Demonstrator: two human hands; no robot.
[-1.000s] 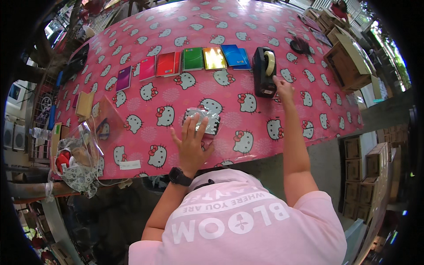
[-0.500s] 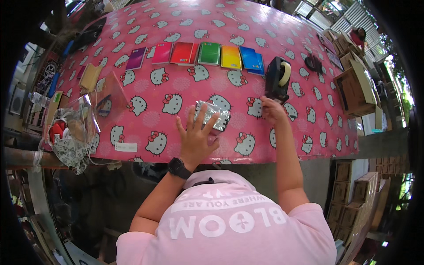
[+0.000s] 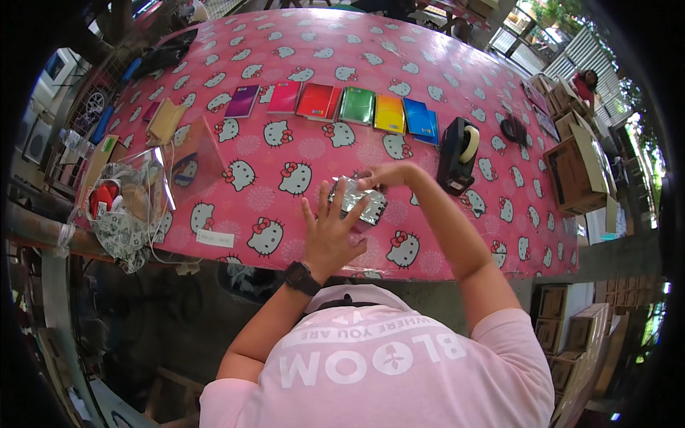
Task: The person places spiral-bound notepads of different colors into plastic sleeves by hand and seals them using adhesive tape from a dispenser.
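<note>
A small spiral-bound pad in shiny clear plastic (image 3: 372, 211) lies on the pink table near its front edge. My left hand (image 3: 330, 239) presses down on it with fingers spread. Over its far edge reaches my right hand (image 3: 387, 175), fingers pinched together; anything between the fingertips is too small to make out. Off to the right of that hand stands a black tape dispenser (image 3: 449, 158) with a pale roll.
Beyond my hands runs a row of small notebooks: purple (image 3: 242, 101), pink (image 3: 285, 98), red (image 3: 315, 100), green (image 3: 357, 106), yellow (image 3: 389, 114) and blue (image 3: 417, 115). A cloth-lined basket (image 3: 123, 235) sits left. Cardboard boxes (image 3: 573, 175) and a person (image 3: 584, 88) are at right.
My right hand has swung left from beside the tape dispenser to the far edge of the plastic-wrapped pad. The left hand stays on the pad. The whole view has shifted slightly.
</note>
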